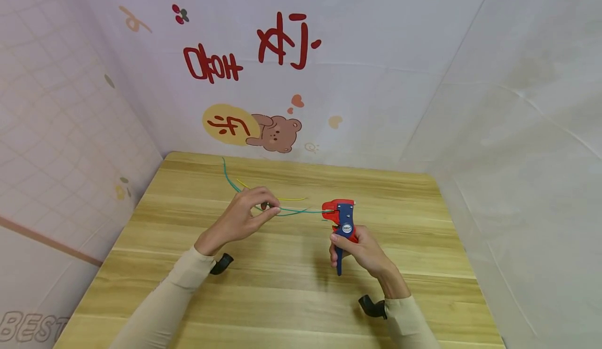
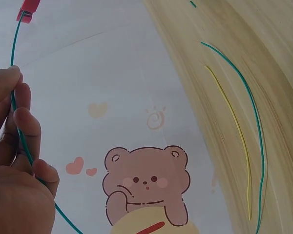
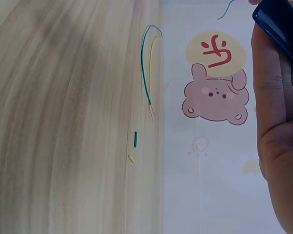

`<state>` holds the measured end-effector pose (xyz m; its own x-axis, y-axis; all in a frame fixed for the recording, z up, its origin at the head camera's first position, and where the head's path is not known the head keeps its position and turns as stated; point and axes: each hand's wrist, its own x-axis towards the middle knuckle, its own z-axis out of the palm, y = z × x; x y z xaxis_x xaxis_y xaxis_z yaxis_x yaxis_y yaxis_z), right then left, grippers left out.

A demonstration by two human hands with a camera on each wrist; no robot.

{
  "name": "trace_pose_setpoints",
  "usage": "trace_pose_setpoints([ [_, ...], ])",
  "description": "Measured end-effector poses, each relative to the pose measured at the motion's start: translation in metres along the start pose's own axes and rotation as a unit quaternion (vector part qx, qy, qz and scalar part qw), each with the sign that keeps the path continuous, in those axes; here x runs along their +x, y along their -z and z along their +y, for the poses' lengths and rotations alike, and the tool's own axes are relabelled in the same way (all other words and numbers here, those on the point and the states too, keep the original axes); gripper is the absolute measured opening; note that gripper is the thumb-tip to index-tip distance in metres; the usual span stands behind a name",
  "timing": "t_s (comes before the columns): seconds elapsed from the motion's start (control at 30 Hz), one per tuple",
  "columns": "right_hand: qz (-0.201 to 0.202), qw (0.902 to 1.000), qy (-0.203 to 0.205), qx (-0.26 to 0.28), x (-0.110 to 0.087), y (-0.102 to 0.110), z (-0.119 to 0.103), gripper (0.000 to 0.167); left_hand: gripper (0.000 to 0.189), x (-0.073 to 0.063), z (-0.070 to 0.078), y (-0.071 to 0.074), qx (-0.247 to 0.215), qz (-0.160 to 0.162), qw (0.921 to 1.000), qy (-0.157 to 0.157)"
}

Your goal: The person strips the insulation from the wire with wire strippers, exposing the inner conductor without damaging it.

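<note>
My left hand pinches a green wire between thumb and fingertips, and the wire's tail runs back across the palm. My right hand grips the handles of a red and blue wire stripper, whose red head faces left. The far end of the held wire enters that red head. In the right wrist view only the dark blue handle of the stripper shows, against the fingers. On the table behind the left hand lie a second green wire and a yellow wire.
A short green offcut and a short yellow one lie on the wood-grain table. Cloth walls with a printed bear rise at the table's back and sides. Black curved pieces sit by both wrists.
</note>
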<state>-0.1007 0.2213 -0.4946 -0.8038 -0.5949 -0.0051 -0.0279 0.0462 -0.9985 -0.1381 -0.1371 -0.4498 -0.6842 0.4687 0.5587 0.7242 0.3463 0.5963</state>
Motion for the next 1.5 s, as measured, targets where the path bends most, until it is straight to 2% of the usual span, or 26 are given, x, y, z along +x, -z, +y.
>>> trace_pose_setpoints([
  [0.4,-0.005,1.0,0.003,0.005,0.0004,-0.0018,-0.0012,0.032,0.014,-0.0004,-0.0005,0.0021,0.001,-0.003,1.0,-0.003],
  [0.77,0.007,0.9999,-0.007,0.004,-0.0002,-0.004,-0.0061,0.031,0.014,0.0012,0.001,0.0034,-0.001,-0.014,0.9998,0.01],
  [1.0,-0.006,0.9998,0.018,-0.004,0.0018,-0.0026,-0.0038,0.033,0.011,0.0017,0.0021,0.0043,0.001,-0.018,0.9997,0.014],
  [1.5,0.005,0.9998,0.019,0.007,-0.0008,-0.0051,-0.0041,0.03,0.01,0.0037,0.0046,0.0058,0.004,-0.021,0.9995,0.023],
])
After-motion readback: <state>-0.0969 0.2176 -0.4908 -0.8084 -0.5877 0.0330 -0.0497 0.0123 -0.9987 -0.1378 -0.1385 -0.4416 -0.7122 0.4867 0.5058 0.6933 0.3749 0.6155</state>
